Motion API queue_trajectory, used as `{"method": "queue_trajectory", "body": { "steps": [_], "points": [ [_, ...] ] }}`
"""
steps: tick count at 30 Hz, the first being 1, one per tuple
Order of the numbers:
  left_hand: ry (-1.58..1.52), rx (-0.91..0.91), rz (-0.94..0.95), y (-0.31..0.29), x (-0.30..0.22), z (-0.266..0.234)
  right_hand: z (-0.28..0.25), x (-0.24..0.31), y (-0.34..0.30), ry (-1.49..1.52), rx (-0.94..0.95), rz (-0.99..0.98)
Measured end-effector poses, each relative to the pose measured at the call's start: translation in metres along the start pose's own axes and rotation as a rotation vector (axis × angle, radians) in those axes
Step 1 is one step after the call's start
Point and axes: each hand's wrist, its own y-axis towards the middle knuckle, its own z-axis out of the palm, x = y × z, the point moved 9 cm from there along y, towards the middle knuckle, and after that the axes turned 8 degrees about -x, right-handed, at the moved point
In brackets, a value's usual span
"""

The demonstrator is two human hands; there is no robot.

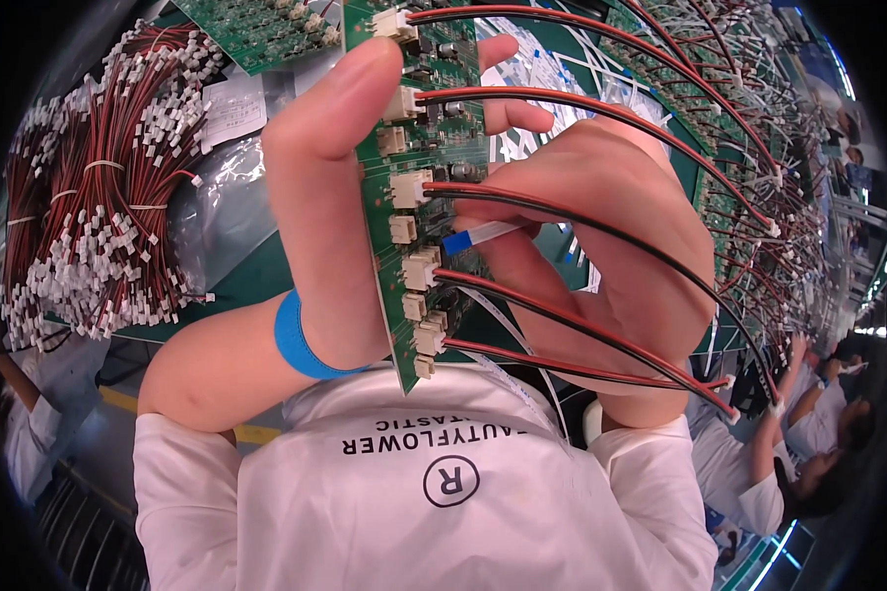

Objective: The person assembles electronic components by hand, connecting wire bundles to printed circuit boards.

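Note:
My left hand [320,182] grips a green circuit board strip [392,281] by its left side, holding it upright before me. Cream connector sockets [410,189] line the board. Several red-and-black wire leads [621,231] are plugged into it and arch to the right, with white plugs at their loose ends. In my right hand [631,236] a white flat ribbon cable [498,232] is pinched between the fingers. Its blue end [457,242] points at the board, close to the components. Whether it touches a socket I cannot tell. Other white ribbons [498,313] hang below the board.
Banded bundles of red-and-black wires [103,187] with white plugs lie at the left. Beside them are a clear plastic bag [229,202] and a paper slip [234,110]. Another green board [256,34] lies at the far side. Wired boards [739,167] crowd the right; co-workers [734,458] sit beyond.

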Motion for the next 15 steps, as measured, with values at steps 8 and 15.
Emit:
{"method": "queue_trajectory", "body": {
  "steps": [8,15],
  "points": [
    [0.043,-0.137,0.023,0.0,0.001,-0.019,0.002,0.012,-0.003,-0.16,0.017,-0.095],
    [-0.226,0.265,-0.055,-0.001,0.003,-0.01,0.006,0.019,-0.009,-0.199,-0.017,-0.29]
  ]
}}
